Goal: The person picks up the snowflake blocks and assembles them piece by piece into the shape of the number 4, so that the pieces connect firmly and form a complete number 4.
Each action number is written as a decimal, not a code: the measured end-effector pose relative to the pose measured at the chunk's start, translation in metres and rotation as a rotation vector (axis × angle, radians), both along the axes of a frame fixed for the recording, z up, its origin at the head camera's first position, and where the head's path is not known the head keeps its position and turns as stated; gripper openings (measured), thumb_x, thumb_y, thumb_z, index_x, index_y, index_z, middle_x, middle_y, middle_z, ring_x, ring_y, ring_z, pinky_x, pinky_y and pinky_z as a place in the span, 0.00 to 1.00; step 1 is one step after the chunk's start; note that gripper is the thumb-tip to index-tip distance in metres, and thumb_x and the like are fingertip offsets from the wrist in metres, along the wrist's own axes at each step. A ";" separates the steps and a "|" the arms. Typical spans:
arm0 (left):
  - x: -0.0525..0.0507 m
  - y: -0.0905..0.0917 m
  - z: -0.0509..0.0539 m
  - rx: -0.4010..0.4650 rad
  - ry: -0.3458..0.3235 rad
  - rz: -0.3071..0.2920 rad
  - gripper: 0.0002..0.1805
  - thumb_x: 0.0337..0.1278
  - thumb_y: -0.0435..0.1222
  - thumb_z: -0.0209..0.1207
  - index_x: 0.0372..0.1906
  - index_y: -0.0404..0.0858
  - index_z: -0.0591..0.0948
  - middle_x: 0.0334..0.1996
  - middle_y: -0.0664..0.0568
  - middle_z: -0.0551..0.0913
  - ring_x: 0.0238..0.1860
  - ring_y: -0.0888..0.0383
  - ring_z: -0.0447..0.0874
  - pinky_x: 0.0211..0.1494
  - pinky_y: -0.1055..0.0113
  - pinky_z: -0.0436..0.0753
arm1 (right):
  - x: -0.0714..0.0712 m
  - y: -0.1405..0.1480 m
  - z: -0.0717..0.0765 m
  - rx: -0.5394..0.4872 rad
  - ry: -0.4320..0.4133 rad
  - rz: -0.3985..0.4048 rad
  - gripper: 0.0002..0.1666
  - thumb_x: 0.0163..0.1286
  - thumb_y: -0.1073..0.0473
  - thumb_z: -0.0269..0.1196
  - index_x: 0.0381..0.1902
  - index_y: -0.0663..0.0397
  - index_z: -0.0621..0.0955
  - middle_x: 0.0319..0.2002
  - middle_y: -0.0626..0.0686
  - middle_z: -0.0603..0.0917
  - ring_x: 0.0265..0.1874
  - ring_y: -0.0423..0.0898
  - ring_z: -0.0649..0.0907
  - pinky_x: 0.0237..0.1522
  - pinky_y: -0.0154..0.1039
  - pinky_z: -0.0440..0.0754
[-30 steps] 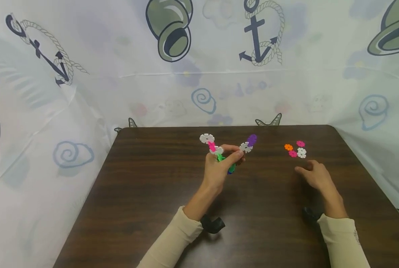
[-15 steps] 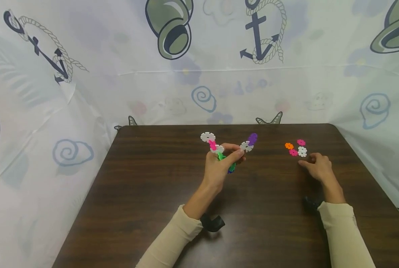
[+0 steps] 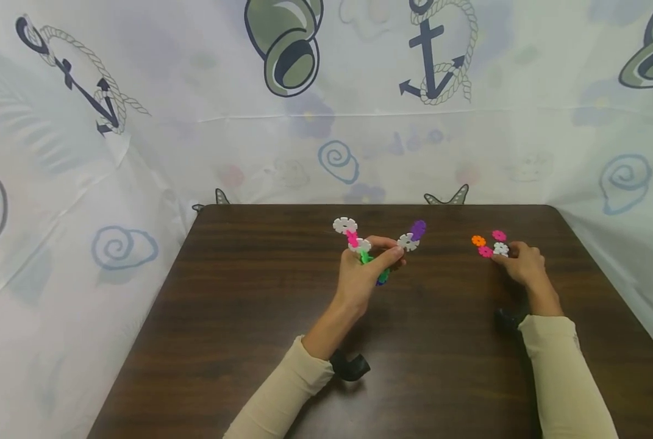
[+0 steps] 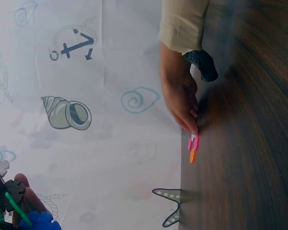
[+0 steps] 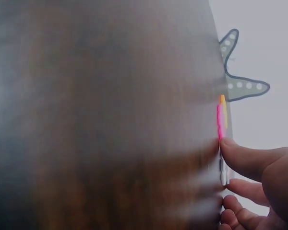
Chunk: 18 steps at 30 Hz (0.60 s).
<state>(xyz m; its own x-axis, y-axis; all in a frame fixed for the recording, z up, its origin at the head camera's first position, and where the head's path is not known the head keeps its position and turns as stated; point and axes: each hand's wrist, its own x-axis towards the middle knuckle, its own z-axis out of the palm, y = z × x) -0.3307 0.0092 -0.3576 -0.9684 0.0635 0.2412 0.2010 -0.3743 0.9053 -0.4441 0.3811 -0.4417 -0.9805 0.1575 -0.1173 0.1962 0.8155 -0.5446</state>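
Note:
My left hand (image 3: 359,274) grips a chain of interlocking snowflake discs above the table. Its left end has a white disc (image 3: 345,225), a pink disc (image 3: 352,238) and a green disc (image 3: 366,257); its right end shows a white disc (image 3: 408,242) and a purple disc (image 3: 418,230). A blue disc (image 4: 40,222) hangs low on the chain in the left wrist view. Fingers hide part of it. At the right, my right hand (image 3: 526,268) pinches a white snowflake disc (image 3: 500,249) on the table between thumb and forefinger.
Close to the right hand lie an orange disc (image 3: 478,241), a pink disc (image 3: 485,251) and another pink disc (image 3: 499,235). The dark wooden table (image 3: 249,317) ends at a patterned white cloth (image 3: 271,140) behind it. Black straps (image 3: 350,367) sit at the wrists.
My right hand has moved forward to the white disc, its thumb and forefinger coming around it. The left hand stays in place with the chain.

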 end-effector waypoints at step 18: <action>0.003 -0.001 0.001 -0.026 0.010 0.007 0.11 0.62 0.34 0.69 0.43 0.28 0.85 0.29 0.55 0.89 0.33 0.59 0.90 0.48 0.62 0.90 | -0.009 -0.010 0.004 -0.090 -0.003 -0.031 0.35 0.79 0.53 0.57 0.71 0.73 0.64 0.65 0.80 0.66 0.60 0.75 0.70 0.66 0.72 0.70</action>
<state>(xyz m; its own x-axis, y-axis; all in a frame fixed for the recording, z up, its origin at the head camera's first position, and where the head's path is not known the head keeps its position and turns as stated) -0.3277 0.0082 -0.3562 -0.9663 0.0631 0.2495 0.2128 -0.3489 0.9127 -0.4533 0.3709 -0.4377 -0.9749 0.1766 -0.1355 0.2225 0.7566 -0.6149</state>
